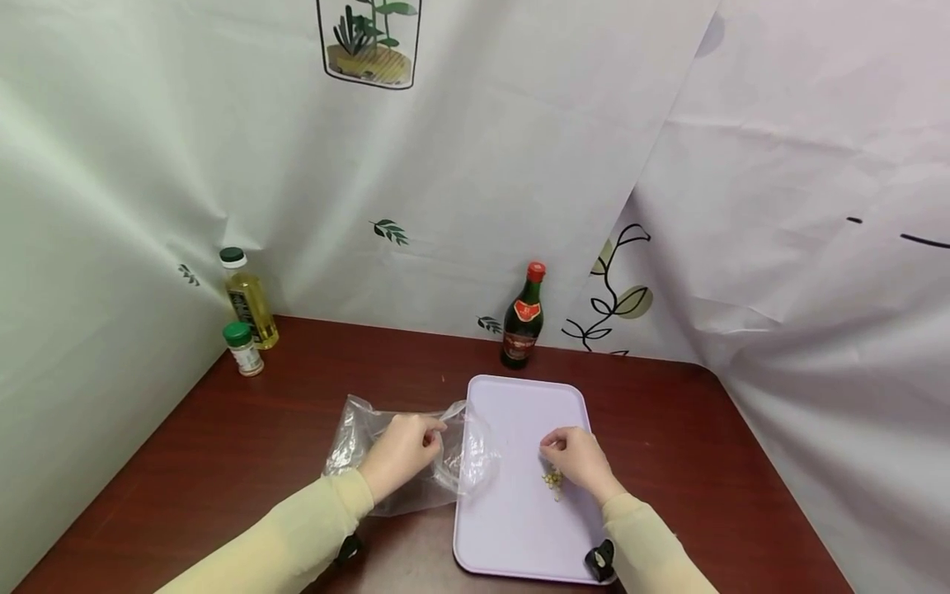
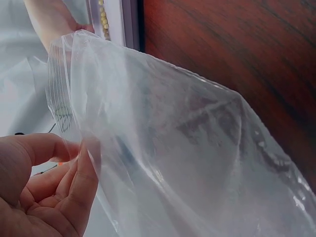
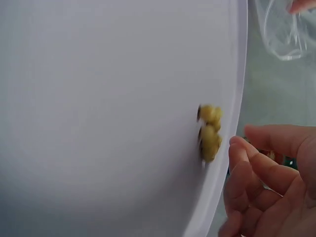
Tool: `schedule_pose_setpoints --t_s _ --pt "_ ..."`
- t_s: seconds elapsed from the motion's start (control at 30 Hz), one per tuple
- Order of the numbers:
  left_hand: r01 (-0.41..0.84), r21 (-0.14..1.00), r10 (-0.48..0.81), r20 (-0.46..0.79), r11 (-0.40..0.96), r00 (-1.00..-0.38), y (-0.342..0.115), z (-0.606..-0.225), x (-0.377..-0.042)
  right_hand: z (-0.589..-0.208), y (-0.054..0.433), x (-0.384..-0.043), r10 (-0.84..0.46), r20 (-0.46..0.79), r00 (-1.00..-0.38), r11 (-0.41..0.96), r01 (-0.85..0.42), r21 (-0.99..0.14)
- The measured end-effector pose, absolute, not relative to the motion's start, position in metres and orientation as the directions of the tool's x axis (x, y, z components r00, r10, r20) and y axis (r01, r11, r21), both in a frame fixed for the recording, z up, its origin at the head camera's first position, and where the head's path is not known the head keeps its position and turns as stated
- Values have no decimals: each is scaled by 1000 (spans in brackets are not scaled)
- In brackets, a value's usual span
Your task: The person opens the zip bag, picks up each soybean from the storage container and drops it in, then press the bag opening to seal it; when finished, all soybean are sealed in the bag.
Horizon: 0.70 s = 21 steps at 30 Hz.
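Observation:
My left hand (image 1: pixel 401 454) pinches the rim of a clear plastic bag (image 2: pixel 173 128) between thumb and fingers. The bag lies partly on the table and overlaps the left edge of a pale lilac tray (image 1: pixel 512 528). On the tray's right half is a small heap of yellowish pieces (image 1: pixel 552 479), like bean sprout heads; their exact kind is unclear. My right hand (image 1: pixel 582 462) hovers just beside and above this heap. Its fingers (image 3: pixel 242 163) are loosely bent, thumb near the forefinger, and nothing shows between them.
A dark green bottle (image 1: pixel 523 322) with a red cap stands behind the tray. An oil bottle (image 1: pixel 252 305) and a green-capped shaker jar (image 1: pixel 244 353) are at the back left of the dark red table (image 1: pixel 185 478). A patterned white cloth (image 1: pixel 445 165) hangs behind.

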<state>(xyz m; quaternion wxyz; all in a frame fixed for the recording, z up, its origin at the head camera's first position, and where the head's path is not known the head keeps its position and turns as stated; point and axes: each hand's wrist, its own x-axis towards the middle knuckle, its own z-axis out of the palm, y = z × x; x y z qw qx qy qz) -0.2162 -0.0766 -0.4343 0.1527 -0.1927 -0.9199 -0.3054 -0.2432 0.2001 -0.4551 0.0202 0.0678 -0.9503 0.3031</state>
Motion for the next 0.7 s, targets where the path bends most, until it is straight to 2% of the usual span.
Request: schedule_pose_setpoints --t_s 0.3,0.7 --pt "418 522 246 367 744 -897 -76 -433 -216 -458 212 -246 -84 70 -994 798 -109 -593" --pt "424 521 247 376 741 -893 -78 -434 -212 -461 210 -246 -110 53 -993 809 -120 -575"
